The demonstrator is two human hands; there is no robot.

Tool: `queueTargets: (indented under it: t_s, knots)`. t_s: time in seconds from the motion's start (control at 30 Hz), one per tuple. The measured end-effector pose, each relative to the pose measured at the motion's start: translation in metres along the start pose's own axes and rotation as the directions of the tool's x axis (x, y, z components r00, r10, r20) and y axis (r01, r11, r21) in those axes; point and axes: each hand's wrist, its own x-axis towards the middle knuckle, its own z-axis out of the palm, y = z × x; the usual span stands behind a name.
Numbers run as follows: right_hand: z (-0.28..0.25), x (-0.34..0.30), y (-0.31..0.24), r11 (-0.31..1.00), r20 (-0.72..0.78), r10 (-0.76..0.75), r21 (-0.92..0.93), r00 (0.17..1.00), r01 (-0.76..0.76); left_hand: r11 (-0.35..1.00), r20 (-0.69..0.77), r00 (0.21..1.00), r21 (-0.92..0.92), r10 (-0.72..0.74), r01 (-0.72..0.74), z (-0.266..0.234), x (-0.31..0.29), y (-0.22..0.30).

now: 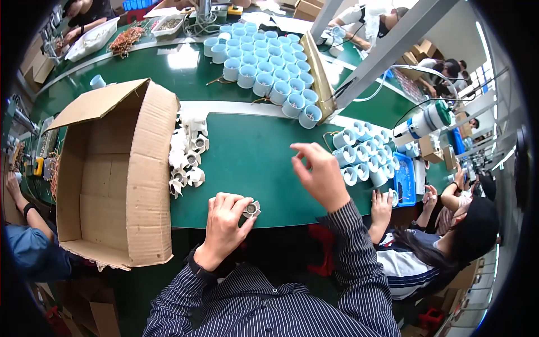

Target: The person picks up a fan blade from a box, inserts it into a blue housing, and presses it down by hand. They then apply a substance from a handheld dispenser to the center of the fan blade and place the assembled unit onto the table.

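Near the table's front edge, my left hand (223, 227) is closed, with its thumb and fingers gripping a small white fan impeller (255, 213) that has a grey round hub. My right hand (324, 175) is lifted over the green table, index finger and thumb apart, and nothing shows between them. Left of my hands lies a group of similar white impellers (191, 159), some with their round hubs facing up. A cluster of light blue cups (362, 151) stands to the right of my right hand.
A big open cardboard box (149, 185) stands at the left. Many more blue cups (264, 84) fill the far middle, beside a grey metal post (387, 53). At right, a blue tray (405, 182) sits near a co-worker's hand (382, 209). Other people work around the tables.
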Motion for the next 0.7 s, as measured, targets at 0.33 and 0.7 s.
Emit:
queueTargets:
  t_s: [0.33,0.7]
  knots:
    - [-0.007,0.031,0.089,0.949,0.027,0.206,-0.248,0.978,-0.193,0.999,0.014,1.0,-0.044,0.006,-0.005,0.003,0.0,-0.004]
    - [-0.068,-0.059,-0.033,0.869,0.212,0.271,0.367,0.939,-0.333,0.999,0.031,1.0,-0.052,-0.002,0.004,-0.004,0.003,-0.001]
